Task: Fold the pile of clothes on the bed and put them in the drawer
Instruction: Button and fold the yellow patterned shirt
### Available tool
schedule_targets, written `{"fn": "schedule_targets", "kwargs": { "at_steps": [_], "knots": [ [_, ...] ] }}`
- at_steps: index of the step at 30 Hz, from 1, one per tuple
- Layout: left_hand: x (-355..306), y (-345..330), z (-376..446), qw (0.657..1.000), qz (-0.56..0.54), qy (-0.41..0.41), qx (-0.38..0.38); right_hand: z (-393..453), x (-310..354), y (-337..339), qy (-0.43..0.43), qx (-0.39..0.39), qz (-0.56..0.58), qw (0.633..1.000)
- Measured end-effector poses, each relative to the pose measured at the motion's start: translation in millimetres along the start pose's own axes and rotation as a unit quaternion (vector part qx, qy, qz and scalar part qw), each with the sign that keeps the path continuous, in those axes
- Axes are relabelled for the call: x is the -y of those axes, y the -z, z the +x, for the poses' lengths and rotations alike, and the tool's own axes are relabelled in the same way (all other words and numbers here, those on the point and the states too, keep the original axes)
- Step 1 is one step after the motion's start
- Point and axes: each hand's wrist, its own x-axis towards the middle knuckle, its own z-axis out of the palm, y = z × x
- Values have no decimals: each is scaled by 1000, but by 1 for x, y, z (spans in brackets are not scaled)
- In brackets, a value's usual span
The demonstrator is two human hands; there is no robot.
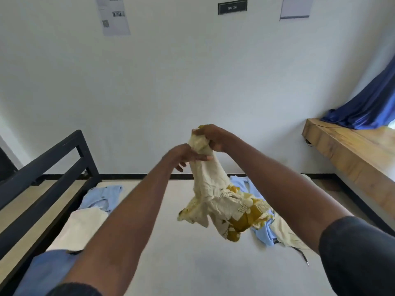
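Gripping crumpled cream-and-mustard printed cloth [215, 195], right hand [211, 136] bunched tight; left fingers [198, 158] straight against it.

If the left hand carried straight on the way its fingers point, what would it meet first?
The left hand points rightward at the cream patterned garment hanging from the right hand. Its fingers seem to touch the cloth already, though depth is unclear.

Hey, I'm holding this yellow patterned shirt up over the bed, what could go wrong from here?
1. Only the right hand grips the bunched patterned shirt; the left hand just touches it with straight fingers, so it may slip.
2. Its hanging end dangles close to the unfolded clothes and might drag them.
3. It is crumpled, so the fold may come out uneven.
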Motion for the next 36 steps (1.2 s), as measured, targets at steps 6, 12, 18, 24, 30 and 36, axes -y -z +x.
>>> {"fn": "schedule_targets", "kwargs": {
  "at_steps": [6,12,18,24,30,36],
  "knots": [
    [-5,-57,19,944,-327,41,15,-14,30,10,41,59,81,994],
    [-26,-54,19,835,-550,-25,-5,-28,-22,65,90,-211,-237,944],
    [-41,-34,22,670,-741,-42,16,-80,-163,94,-171,-118,-32,978],
    [-48,-33,33,608,-792,-51,30,-78,-180,63,-112,-78,143,980],
    [-20,-12,40,685,-728,1,-7,-65,-106,63,-43,-220,131,966],
    [20,0,44,884,-454,87,-68,-66,-21,74,98,-247,68,962]
  ]
}}
